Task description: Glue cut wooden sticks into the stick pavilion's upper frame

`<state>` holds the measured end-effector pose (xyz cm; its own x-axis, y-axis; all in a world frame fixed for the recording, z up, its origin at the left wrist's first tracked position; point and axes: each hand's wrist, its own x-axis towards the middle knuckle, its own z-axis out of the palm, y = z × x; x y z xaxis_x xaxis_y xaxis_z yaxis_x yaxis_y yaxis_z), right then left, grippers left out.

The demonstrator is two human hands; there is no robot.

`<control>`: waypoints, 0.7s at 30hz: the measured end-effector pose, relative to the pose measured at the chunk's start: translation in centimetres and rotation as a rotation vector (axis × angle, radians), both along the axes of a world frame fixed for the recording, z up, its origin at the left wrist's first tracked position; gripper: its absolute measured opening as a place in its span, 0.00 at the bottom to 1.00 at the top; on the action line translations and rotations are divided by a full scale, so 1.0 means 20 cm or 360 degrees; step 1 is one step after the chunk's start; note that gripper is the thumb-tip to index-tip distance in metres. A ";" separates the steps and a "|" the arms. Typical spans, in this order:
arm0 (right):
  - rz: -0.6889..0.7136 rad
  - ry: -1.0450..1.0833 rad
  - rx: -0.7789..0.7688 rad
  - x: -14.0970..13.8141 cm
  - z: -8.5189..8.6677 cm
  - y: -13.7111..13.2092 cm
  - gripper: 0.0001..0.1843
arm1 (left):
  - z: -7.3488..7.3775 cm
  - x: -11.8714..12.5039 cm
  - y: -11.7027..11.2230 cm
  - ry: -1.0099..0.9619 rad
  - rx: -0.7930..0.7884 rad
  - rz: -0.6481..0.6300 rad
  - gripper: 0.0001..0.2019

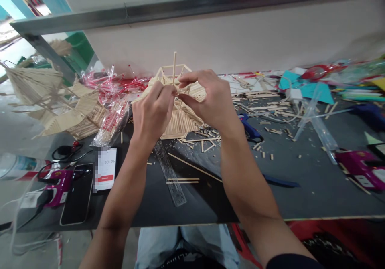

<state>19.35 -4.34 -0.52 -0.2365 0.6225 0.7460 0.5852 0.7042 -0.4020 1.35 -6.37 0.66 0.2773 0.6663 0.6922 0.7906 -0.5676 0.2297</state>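
Note:
A model built of pale wooden sticks (177, 125) stands on the table in front of me, with a plank-like base and an open frame on top. One upright stick (175, 66) rises from its middle. My left hand (154, 108) is closed over the model's near left side, its fingertips pinched together. From the right, my right hand (212, 96) curls its thumb and fingers in close to the left fingertips. Whatever small piece is between the fingers is too hidden to name. Both hands are at the upper part of the model.
A clear ruler (170, 174) and loose sticks (183, 180) lie nearer me. Left are phones (76, 195), bagged red-tipped sticks (111, 122) and another stick model (60, 100). A blue glue gun (251, 128), stick scraps (270, 108) and a purple power strip (361, 168) lie right.

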 end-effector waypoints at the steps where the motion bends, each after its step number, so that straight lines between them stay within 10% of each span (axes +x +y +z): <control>1: 0.0004 -0.0005 -0.0006 0.01 0.00 0.00 0.13 | 0.00 0.00 0.00 0.0006 -0.0006 0.0000 0.09; 21: -0.0011 0.0034 0.0001 0.00 0.00 0.00 0.19 | 0.05 -0.16 0.05 0.0037 -0.0001 -0.0116 0.08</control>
